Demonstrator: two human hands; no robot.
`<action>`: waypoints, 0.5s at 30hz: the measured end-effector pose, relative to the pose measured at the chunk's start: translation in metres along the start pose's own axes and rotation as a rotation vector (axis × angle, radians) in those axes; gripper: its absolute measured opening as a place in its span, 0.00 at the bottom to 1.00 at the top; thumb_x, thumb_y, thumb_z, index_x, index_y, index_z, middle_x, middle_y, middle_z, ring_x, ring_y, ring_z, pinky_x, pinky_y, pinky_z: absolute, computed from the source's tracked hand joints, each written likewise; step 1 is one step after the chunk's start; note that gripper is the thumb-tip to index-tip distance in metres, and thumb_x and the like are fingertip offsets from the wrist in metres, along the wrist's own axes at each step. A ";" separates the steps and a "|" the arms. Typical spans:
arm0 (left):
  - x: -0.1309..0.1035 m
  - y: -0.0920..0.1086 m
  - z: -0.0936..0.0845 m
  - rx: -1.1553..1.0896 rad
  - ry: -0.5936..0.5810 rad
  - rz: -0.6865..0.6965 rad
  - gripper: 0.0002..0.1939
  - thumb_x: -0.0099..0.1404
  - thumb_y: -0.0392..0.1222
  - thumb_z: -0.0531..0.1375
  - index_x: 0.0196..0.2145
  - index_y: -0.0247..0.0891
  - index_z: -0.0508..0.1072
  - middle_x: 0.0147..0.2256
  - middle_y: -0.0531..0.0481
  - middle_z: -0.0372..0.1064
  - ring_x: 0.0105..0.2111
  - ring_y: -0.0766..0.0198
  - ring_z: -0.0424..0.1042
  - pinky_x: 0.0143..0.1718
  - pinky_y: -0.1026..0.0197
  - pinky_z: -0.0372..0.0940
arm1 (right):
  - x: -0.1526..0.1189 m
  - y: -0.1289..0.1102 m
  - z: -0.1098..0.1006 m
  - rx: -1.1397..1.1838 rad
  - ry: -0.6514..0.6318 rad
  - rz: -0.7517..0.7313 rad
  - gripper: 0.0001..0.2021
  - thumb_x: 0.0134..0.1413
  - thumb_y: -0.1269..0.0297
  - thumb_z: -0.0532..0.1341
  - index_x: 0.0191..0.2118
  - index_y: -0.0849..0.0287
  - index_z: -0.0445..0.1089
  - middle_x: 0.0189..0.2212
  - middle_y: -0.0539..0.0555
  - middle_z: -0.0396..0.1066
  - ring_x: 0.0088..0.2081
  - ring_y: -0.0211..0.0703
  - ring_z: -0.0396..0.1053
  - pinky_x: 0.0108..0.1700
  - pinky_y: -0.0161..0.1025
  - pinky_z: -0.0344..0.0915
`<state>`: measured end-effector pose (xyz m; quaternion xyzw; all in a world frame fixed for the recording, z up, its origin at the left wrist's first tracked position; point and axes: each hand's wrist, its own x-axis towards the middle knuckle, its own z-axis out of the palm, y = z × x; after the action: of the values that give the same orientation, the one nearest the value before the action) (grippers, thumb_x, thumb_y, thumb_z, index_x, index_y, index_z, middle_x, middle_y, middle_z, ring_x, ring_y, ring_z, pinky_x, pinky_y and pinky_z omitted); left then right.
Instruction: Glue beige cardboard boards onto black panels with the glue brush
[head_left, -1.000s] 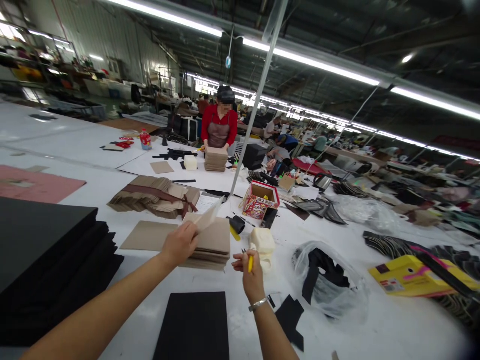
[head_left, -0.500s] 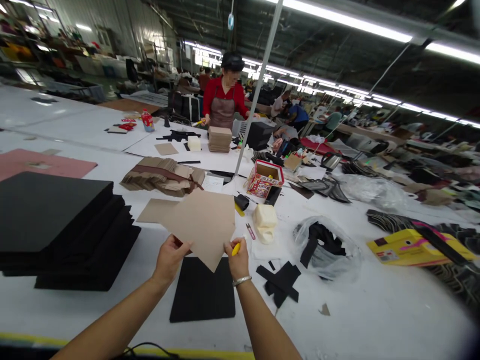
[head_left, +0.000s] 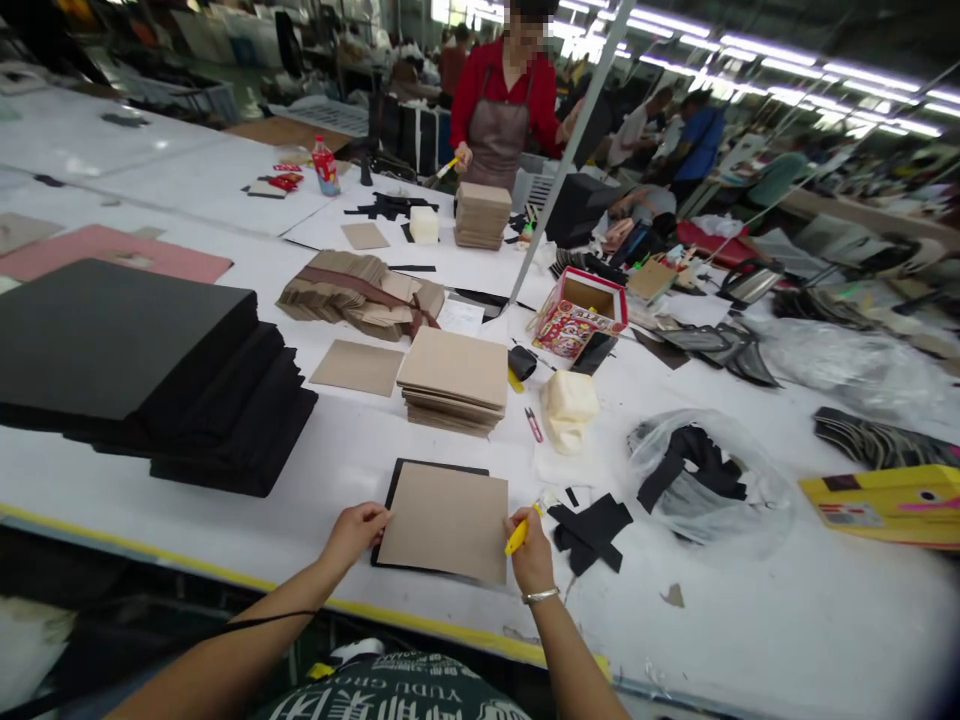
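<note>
My left hand (head_left: 360, 530) pinches the left edge of a brown cardboard sheet (head_left: 446, 520). The sheet lies over a black square panel (head_left: 431, 464), whose top and left margins peek out. At the sheet's right edge, my right hand (head_left: 531, 555) is closed around a yellow-handled brush (head_left: 517, 537), with its fingers against the cardboard. The brush's pale tip points away from me. Just beyond the sheet stands a stack of brown cardboard sheets (head_left: 454, 370). Crossed black strips (head_left: 592, 530) lie right of my right hand.
A tall stack of black panels (head_left: 127, 340) fills the left. Behind are fanned brown pieces (head_left: 352, 290) and a red box (head_left: 577, 315). Pale foam (head_left: 571, 400), thread snips (head_left: 533, 425) and a plastic bag of black scraps (head_left: 705, 480) sit rightward. A co-worker (head_left: 506, 100) stands opposite.
Both hands have brought the cardboard sheet down and toward me, from above the brown stack onto the black panel. The brown stack behind is now uncovered. The view has tilted downward.
</note>
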<state>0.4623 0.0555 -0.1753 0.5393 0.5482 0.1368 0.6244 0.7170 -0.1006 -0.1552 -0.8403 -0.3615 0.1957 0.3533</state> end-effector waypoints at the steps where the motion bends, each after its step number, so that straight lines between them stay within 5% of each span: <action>1: 0.003 -0.008 0.001 0.035 0.013 -0.008 0.17 0.48 0.54 0.59 0.24 0.35 0.71 0.18 0.55 0.65 0.20 0.65 0.66 0.21 0.65 0.61 | 0.001 0.005 0.009 -0.035 -0.006 0.010 0.10 0.53 0.55 0.50 0.32 0.57 0.57 0.23 0.48 0.64 0.22 0.38 0.62 0.26 0.34 0.56; 7: 0.037 -0.029 -0.003 0.261 0.076 0.013 0.13 0.50 0.48 0.58 0.20 0.36 0.73 0.20 0.52 0.69 0.26 0.62 0.69 0.27 0.65 0.59 | 0.018 0.022 0.046 -0.210 -0.068 0.017 0.09 0.55 0.59 0.46 0.33 0.57 0.59 0.21 0.48 0.63 0.22 0.39 0.63 0.25 0.34 0.53; 15: 0.063 -0.038 -0.003 0.430 0.106 -0.020 0.13 0.53 0.47 0.58 0.24 0.35 0.75 0.24 0.49 0.73 0.28 0.61 0.71 0.28 0.65 0.59 | 0.029 0.034 0.062 -0.278 -0.096 0.003 0.08 0.56 0.59 0.47 0.33 0.56 0.58 0.21 0.49 0.64 0.24 0.40 0.64 0.26 0.33 0.53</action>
<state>0.4663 0.0910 -0.2393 0.6467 0.6022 0.0387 0.4666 0.7158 -0.0673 -0.2241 -0.8714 -0.4002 0.1845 0.2154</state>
